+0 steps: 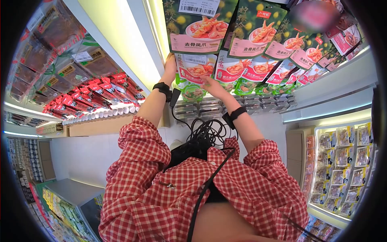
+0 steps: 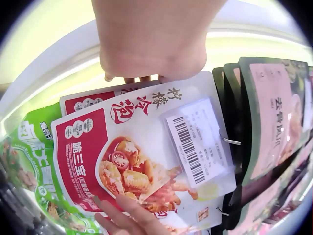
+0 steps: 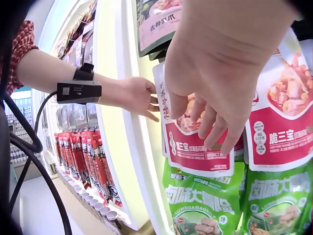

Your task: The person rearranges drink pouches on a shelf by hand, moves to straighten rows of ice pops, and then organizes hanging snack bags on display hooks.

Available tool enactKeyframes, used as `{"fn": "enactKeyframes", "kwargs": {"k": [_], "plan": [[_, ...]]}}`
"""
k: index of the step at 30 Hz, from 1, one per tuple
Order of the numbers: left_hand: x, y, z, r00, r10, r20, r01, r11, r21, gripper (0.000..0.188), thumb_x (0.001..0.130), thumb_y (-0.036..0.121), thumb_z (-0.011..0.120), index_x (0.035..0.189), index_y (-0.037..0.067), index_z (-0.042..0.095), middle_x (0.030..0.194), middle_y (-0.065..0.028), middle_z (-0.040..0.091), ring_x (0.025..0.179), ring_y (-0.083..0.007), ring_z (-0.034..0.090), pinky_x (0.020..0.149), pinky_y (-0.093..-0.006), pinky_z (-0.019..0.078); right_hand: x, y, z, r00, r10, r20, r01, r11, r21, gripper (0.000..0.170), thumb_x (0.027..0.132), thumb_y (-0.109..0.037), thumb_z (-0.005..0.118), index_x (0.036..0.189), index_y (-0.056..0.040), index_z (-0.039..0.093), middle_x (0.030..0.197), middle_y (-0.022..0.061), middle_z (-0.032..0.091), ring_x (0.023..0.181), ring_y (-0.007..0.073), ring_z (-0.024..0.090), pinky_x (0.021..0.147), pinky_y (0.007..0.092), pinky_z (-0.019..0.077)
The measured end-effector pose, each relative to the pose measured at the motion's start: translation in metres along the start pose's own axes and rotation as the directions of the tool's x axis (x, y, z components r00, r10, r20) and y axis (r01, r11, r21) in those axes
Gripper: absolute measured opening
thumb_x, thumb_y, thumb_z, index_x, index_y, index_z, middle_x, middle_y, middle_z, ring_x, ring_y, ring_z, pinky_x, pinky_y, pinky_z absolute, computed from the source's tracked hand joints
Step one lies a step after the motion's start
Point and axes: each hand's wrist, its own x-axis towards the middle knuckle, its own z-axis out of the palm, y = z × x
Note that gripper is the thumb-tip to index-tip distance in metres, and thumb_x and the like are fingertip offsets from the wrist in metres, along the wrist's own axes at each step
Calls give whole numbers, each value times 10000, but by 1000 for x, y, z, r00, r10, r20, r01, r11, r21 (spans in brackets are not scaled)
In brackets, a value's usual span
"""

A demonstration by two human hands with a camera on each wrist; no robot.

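A white-and-red snack pouch (image 2: 142,152) with a barcode label hangs on a metal hook, with another like it close behind. My left hand (image 1: 170,68) is at the pouch's left edge; in the right wrist view its fingers (image 3: 153,107) reach loosely toward that edge. My right hand (image 1: 215,87) lies across the pouch's lower front, its fingers (image 2: 124,213) spread over the printed food picture. Seen from the right wrist, these fingers point down, partly covering the pouch. Green snack pouches (image 3: 203,196) hang directly below.
Dark green pouches (image 1: 197,28) hang in the row above. More white-and-red pouches (image 1: 231,66) continue to the right. Clear plastic boxes (image 1: 201,109) sit underneath. A lit shelf divider (image 1: 135,40) stands left of the row, with red packets (image 1: 96,94) beyond it. Black cables (image 1: 205,131) dangle below my hands.
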Motion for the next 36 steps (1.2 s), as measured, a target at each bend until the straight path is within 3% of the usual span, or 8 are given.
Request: {"fn": "enactKeyframes", "kwargs": {"k": [5, 8, 10, 20, 25, 30, 33, 36], "plan": [[-2, -10, 3, 996, 86, 31, -88, 993, 73, 314, 856, 35, 371, 1133, -1, 514, 1031, -97, 601, 895, -156, 573, 786, -250, 442, 8, -1, 8, 993, -76, -85, 75, 997, -20, 496, 819, -199, 625, 1253, -31, 454, 1196, 170, 557, 1136, 295, 522, 931, 368, 424], [1, -41, -5, 995, 71, 72, -83, 978, 191, 290, 853, 12, 404, 1115, -4, 527, 987, -82, 613, 850, -143, 574, 740, -244, 442, 12, 32, 42, 949, 134, 285, -93, 984, -151, 583, 764, -262, 673, 1273, -85, 450, 1199, 179, 548, 1114, 300, 524, 936, 371, 404], [17, -42, -14, 996, 57, 72, -73, 966, 248, 286, 854, 22, 424, 1120, 7, 528, 957, -50, 610, 777, -116, 560, 673, -234, 436, 15, 74, 84, 880, 120, 459, 136, 863, -486, 649, 746, -300, 688, 1305, -105, 422, 1223, 175, 528, 1151, 312, 481, 973, 388, 354], [-1, -54, -10, 975, -222, -10, 216, 938, 271, 224, 840, 111, 564, 1022, -10, 612, 1013, -96, 630, 906, -170, 580, 806, -308, 442, 53, 127, 131, 949, 281, 140, -218, 911, -351, 867, 765, -346, 666, 1441, -299, 124, 1364, 201, 327, 1287, 409, 278, 999, 586, 232], [11, -100, -12, 954, -291, -72, 256, 916, -308, 275, 913, 186, 436, 1102, 8, 528, 1002, -104, 609, 874, -207, 602, 752, -327, 495, 43, 140, 153, 986, 166, -10, -126, 708, -695, 861, 744, -308, 684, 1421, -334, 152, 1422, 166, 197, 1329, 397, 173, 950, 701, 184], [11, -114, -20, 988, -127, -83, 115, 983, -143, 263, 895, 178, 439, 993, -21, 579, 898, -110, 637, 759, -190, 620, 656, -307, 515, 49, 201, 174, 991, -117, -61, 7, 507, -862, 746, 745, -220, 674, 1382, -247, 288, 1414, 128, 256, 1297, 382, 247, 952, 671, 228], [-6, -106, -23, 996, 83, -11, -80, 981, 178, 185, 858, 130, 524, 895, -12, 638, 824, -78, 660, 698, -133, 606, 611, -276, 497, 76, 255, 186, 917, -101, -385, -38, 941, -336, 451, 748, -129, 629, 1185, -107, 521, 1140, 140, 560, 1110, 347, 489, 925, 510, 372], [-13, -96, -19, 996, 85, 25, -87, 989, 119, 145, 834, 119, 582, 869, 2, 661, 767, -47, 667, 650, -83, 577, 568, -249, 470, 75, 263, 184, 911, -136, -390, -22, 928, -373, 438, 756, -131, 622, 1181, -101, 523, 1146, 140, 558, 1114, 341, 489, 929, 504, 371]]}}
